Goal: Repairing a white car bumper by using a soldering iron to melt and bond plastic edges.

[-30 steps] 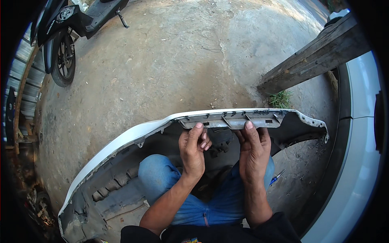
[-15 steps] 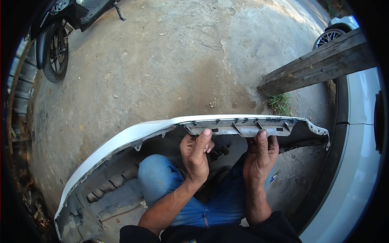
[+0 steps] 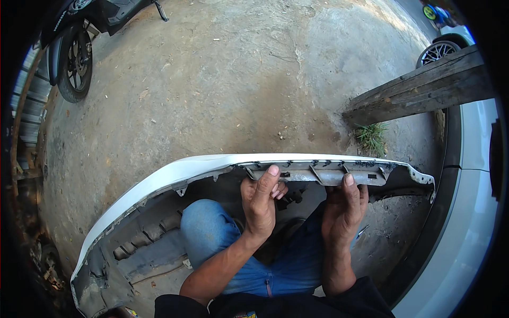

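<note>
A long white car bumper stands curved around my knees, its hollow inner side toward me. Along its top edge runs a grey plastic bracket with ribs and small slots. Dark, rough marks dot the seam between the two. My left hand pinches the bracket near its left end, thumb on the face and fingers curled below. Farther right, my right hand grips the lower edge the same way, its thumb pressed up against the bracket. The fingertips behind it are partly hidden.
A pale car body stands close on the right. A thick wooden post slants beside a grass tuft. At the upper left is a parked motorbike. A small slim object lies by my right knee.
Both hands keep their hold on the bracket. The view has shifted slightly, and my right thumb sits a little farther right along it. Something bright appears at the far upper right.
</note>
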Motion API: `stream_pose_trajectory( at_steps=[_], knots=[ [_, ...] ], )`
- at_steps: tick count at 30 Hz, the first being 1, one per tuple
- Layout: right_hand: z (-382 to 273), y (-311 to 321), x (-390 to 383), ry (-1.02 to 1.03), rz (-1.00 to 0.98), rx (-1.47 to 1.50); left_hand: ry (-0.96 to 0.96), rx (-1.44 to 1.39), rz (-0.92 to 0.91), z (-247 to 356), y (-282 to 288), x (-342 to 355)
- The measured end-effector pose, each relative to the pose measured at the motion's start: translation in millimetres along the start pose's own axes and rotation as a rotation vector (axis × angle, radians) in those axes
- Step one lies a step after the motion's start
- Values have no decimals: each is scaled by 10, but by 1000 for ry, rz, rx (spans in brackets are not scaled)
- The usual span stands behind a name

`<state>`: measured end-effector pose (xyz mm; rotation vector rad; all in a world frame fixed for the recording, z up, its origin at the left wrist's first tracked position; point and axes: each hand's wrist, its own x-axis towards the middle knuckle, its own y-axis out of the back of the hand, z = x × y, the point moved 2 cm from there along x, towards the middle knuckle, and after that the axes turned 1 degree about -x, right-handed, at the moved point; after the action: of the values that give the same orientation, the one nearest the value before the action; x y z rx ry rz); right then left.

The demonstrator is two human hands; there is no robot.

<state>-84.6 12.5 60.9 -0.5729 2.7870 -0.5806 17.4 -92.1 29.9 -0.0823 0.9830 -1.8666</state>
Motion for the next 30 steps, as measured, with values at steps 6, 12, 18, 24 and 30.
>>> stream_pose_trajectory(
  at_steps=[6, 12, 18, 24, 30],
  knots=[
    [-53, -2, -2, -42, -13, -26, 61, 178, -41, 2, -75, 15],
    [-153, -6, -31, -33, -49, 13, 8, 237, -2, 26, -121, 47],
    [-233, 128, -58, -72, -78, 4, 23, 185, 23, 14, -196, 20],
    [-281, 183, -93, -67, -129, 24, 75, 111, 53, -2, -211, -37],
    [-335, 196, -113, -58, -102, 41, -45, -105, 216, 52, -98, -34]
  ],
)
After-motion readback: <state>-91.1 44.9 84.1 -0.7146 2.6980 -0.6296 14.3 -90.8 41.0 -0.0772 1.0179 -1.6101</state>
